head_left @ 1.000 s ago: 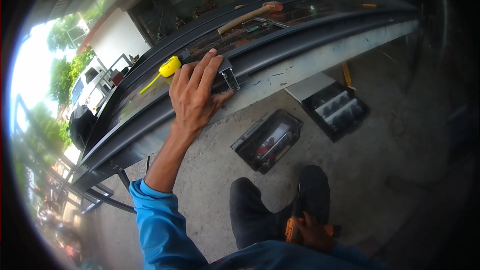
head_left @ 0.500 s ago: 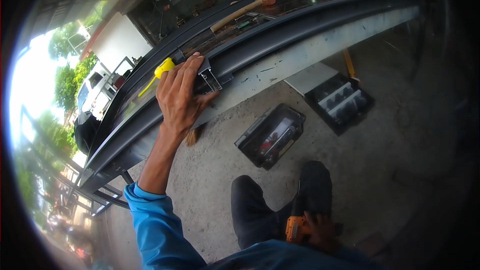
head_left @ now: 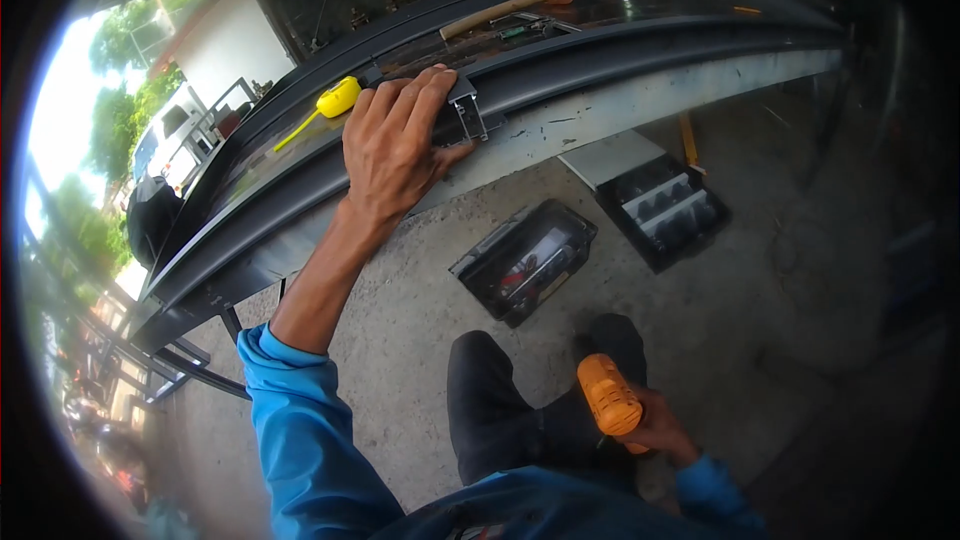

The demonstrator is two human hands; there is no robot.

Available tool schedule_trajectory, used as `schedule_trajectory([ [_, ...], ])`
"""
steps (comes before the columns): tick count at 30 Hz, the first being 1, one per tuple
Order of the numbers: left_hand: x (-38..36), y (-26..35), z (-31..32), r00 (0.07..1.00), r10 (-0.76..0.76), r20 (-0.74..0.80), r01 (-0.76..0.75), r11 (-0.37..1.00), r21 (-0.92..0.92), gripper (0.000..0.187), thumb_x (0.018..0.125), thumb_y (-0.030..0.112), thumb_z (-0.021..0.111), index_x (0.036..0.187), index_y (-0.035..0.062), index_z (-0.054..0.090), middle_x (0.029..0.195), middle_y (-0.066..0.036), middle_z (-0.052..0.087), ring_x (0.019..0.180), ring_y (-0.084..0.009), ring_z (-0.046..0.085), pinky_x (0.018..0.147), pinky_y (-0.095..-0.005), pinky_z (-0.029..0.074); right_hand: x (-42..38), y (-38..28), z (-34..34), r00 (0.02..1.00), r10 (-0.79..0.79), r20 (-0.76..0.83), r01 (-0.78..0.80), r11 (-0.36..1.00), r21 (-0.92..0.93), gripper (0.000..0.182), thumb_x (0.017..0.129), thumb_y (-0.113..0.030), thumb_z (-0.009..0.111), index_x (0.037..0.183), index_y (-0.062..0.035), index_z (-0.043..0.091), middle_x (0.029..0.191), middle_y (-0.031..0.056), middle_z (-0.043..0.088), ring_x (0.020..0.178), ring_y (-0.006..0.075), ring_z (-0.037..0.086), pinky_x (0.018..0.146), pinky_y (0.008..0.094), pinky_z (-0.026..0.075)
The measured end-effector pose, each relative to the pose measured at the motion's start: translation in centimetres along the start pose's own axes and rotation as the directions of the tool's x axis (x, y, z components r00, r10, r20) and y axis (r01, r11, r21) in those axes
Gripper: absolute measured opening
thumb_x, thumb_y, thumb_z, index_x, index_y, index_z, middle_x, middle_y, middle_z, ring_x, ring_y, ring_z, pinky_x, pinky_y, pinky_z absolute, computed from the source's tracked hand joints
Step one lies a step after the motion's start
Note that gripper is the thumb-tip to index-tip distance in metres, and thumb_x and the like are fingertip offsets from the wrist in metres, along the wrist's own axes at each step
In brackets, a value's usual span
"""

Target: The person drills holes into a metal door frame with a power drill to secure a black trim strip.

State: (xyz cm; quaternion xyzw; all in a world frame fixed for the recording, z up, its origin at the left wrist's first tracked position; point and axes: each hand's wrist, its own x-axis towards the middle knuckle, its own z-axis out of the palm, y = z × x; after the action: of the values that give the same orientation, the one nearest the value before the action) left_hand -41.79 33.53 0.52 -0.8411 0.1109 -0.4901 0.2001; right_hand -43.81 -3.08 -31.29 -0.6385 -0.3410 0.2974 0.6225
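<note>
My left hand (head_left: 396, 148) grips a short dark metal profile (head_left: 464, 100) with a hollow, open end, its thumb below and fingers over the top. The profile sits against the long dark metal rail (head_left: 610, 58) on the workbench edge. Low in front of my legs, my right hand (head_left: 660, 426) is wrapped round the handle of an orange power drill (head_left: 608, 396). Left of my left hand lies a yellow tape measure (head_left: 339, 97) with its blade partly out.
A hammer (head_left: 495, 15) with a wooden handle rests on the bench. On the concrete floor (head_left: 400, 290) stand an open black toolbox (head_left: 525, 260) with tools and a compartment case (head_left: 665, 215). A yellow bar (head_left: 689, 140) leans near the case.
My right hand has lifted the drill from beside my leg, and more of its orange body shows. My left hand still holds the profile; the whole view has shifted slightly.
</note>
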Motion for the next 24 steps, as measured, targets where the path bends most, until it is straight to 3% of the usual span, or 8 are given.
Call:
schedule_trajectory([
  [2, 0.0, -0.1, 0.3, 0.998, 0.053, -0.043, -0.053, 0.999, 0.007, 0.078, 0.051, 0.027, 0.088, 0.121, 0.0056, 0.06, 0.118, -0.008, 0.067, 0.095, -0.0234, 0.062, 0.078, -0.0356, 0.047, 1.1, -6.1, -0.9, 0.971, -0.237, -0.023, 0.231, 0.961, -0.154, 0.069, 0.078, -0.025, 0.08, 0.137, -0.0045, 0.052, 0.121, 0.0153, 0.065, 0.105, 0.0265, 0.067, 0.089, 0.0372, 0.054],
  [4, 0.1, -0.1, 0.4, 0.997, 0.05, -0.057, -0.052, 0.998, -0.022, 0.077, 0.052, 0.026, 0.088, 0.12, 0.0056, 0.06, 0.117, -0.007, 0.067, 0.094, -0.023, 0.061, 0.078, -0.0354, 0.047, 1.8, -12.0, -0.5, 0.945, -0.286, -0.159, 0.216, 0.91, -0.354, 0.048, 0.077, -0.005, 0.08, 0.121, -0.0055, 0.061, 0.115, 0.0078, 0.067, 0.095, 0.0162, 0.066, 0.082, 0.03, 0.055],
  [6, 0.1, -0.1, 0.3, 0.996, 0.068, -0.063, -0.068, 0.998, -0.005, 0.076, 0.052, 0.026, 0.088, 0.119, 0.0056, 0.06, 0.117, -0.007, 0.067, 0.093, -0.023, 0.061, 0.079, -0.0355, 0.047, 2.2, -18.1, -0.1, 0.911, -0.301, -0.282, 0.159, 0.887, -0.433, 0.039, 0.081, -0.004, 0.076, 0.118, -0.0078, 0.064, 0.114, 0.0053, 0.067, 0.091, 0.0134, 0.066, 0.081, 0.0285, 0.054],
  [8, 0.1, -0.1, 0.4, 0.993, 0.071, -0.091, -0.074, 0.997, -0.026, 0.076, 0.052, 0.026, 0.088, 0.119, 0.0054, 0.059, 0.116, -0.007, 0.067, 0.092, -0.023, 0.061, 0.079, -0.0354, 0.046, 2.2, -23.8, -0.2, 0.872, -0.432, -0.229, 0.17, 0.707, -0.687, 0.036, 0.083, -0.01, 0.076, 0.118, -0.0097, 0.066, 0.115, 0.004, 0.068, 0.096, 0.0141, 0.067, 0.084, 0.0288, 0.054],
  [11, 0.1, 0.0, 0.4, 0.995, 0.071, -0.076, -0.071, 0.997, -0.007, 0.074, 0.054, 0.027, 0.088, 0.118, 0.0053, 0.059, 0.114, -0.006, 0.066, 0.09, -0.0223, 0.06, 0.078, -0.0349, 0.046, 3.9, -22.2, -1.2, 0.661, -0.678, -0.323, 0.221, 0.587, -0.779, 0.036, 0.082, -0.013, 0.076, 0.118, -0.0112, 0.068, 0.114, 0.0041, 0.07, 0.101, 0.0153, 0.068, 0.088, 0.0292, 0.054],
  [12, 0.1, 0.1, 0.4, 0.995, 0.063, -0.081, -0.065, 0.998, -0.012, 0.074, 0.054, 0.027, 0.088, 0.118, 0.0053, 0.059, 0.114, -0.006, 0.066, 0.09, -0.0223, 0.06, 0.078, -0.0349, 0.046, 4.2, -22.8, -2.2, 0.664, -0.676, -0.32, 0.215, 0.582, -0.784, 0.036, 0.082, -0.013, 0.076, 0.118, -0.0112, 0.068, 0.114, 0.0041, 0.07, 0.101, 0.0153, 0.068, 0.088, 0.0292, 0.054],
  [14, 0.1, 0.2, 0.3, 0.998, 0.038, -0.043, -0.039, 0.999, -0.021, 0.075, 0.056, 0.028, 0.088, 0.122, 0.0053, 0.059, 0.117, -0.009, 0.067, 0.096, -0.025, 0.062, 0.082, -0.0364, 0.048, 4.8, -24.1, -4.3, 0.567, -0.758, 0.322, 0.301, -0.173, -0.938, 0.036, 0.083, -0.018, 0.076, 0.116, -0.0058, 0.068, 0.11, 0.0105, 0.071, 0.095, 0.021, 0.071, 0.082, 0.0315, 0.056],
  [24, 0.0, -0.1, 0.6, 0.992, 0.082, -0.1, -0.083, 0.996, -0.008, 0.074, 0.055, 0.029, 0.088, 0.119, 0.0056, 0.059, 0.114, -0.006, 0.066, 0.091, -0.0215, 0.06, 0.078, -0.0342, 0.046, 5.7, -25.0, -2.0, 0.574, -0.806, 0.146, 0.382, 0.106, -0.918, 0.042, 0.082, -0.018, 0.077, 0.117, 0.0005, 0.066, 0.107, 0.0151, 0.071, 0.093, 0.0257, 0.072, 0.081, 0.0339, 0.058],
])
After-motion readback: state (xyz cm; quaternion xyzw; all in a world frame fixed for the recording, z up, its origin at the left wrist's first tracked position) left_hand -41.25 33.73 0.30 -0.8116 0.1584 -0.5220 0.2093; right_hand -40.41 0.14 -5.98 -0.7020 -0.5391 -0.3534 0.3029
